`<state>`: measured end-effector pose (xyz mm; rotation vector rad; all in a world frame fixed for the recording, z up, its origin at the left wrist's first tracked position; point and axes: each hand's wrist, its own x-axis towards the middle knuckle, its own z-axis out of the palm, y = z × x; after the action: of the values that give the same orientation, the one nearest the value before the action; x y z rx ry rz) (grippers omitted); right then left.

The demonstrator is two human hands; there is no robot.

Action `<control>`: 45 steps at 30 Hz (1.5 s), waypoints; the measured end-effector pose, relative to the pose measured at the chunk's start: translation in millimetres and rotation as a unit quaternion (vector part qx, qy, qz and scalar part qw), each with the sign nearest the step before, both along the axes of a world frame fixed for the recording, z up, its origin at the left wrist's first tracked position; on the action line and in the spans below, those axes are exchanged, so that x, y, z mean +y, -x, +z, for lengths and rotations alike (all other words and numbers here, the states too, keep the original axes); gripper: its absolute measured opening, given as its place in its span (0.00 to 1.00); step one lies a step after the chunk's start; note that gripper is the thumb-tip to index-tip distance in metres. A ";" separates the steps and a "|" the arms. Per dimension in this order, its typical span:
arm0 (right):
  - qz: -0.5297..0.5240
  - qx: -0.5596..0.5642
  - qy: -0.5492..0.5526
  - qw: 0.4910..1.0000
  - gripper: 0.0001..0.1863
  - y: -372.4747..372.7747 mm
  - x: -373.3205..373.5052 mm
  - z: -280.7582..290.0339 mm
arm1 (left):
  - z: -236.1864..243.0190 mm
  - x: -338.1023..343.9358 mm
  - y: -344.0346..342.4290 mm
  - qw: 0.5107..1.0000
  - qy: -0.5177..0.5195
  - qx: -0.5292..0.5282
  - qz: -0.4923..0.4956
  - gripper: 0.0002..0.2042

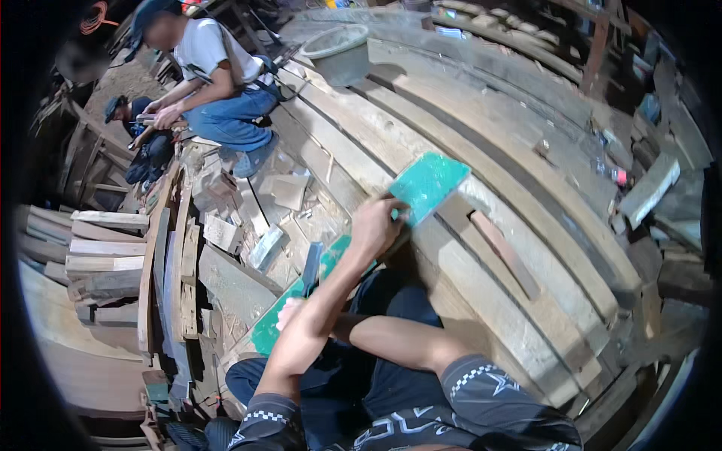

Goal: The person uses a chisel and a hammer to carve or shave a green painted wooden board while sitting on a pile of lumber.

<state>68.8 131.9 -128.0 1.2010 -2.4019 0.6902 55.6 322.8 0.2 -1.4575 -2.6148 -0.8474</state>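
Note:
My left hand [376, 224] reaches diagonally across the middle, its fingers curled on a long board with flaking green paint [430, 184] that runs from upper right to lower left. My left forearm crosses over my right one. Partly behind that forearm, my right hand [290, 313] is closed on the lower stretch of the board; what exactly it grips is hidden. A narrow dark piece [312, 261], too unclear to name, stands out from the green surface just above it. A loose reddish wooden strip [500, 244] lies on the planks right of my left hand.
Two co-workers [218, 98] [135, 128] crouch upper left, hands on wooden pieces. A grey tub [335, 56] sits on the planks [459, 278]. Stacked lumber [105, 248] fills the left, offcuts [267, 248] litter the middle, and scrap wood [650, 188] piles at right.

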 end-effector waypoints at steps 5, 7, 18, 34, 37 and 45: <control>-0.057 0.018 0.008 0.998 0.07 -26.0 52.9 43.9 | 0.2 23.4 -13.8 0.999 -0.012 -0.006 -0.033 0.07; -0.021 -0.057 -0.065 0.996 0.07 -28.2 64.1 67.7 | -5.6 22.3 -9.6 0.998 -0.040 0.007 -0.046 0.05; 0.005 -0.121 -0.160 0.980 0.10 -10.6 65.0 55.7 | 10.8 12.8 -27.7 0.989 -0.069 0.117 -0.051 0.08; -0.019 -0.215 -0.243 0.946 0.46 -18.7 66.0 107.6 | 68.6 -283.0 115.7 0.895 -0.041 0.178 0.408 0.43; -0.018 -0.191 -0.241 0.951 0.43 -22.6 60.4 109.2 | -3.2 -342.5 121.1 0.915 -0.009 0.094 0.393 0.39; -0.005 -0.193 -0.257 0.947 0.34 -30.3 71.9 112.6 | -33.0 -315.7 82.8 0.938 -0.220 -0.031 0.267 0.13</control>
<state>99.1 203.9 -15.3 1.3400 -3.0437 0.3157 -27.2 7.0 -32.8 -0.5779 -2.4339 -1.2841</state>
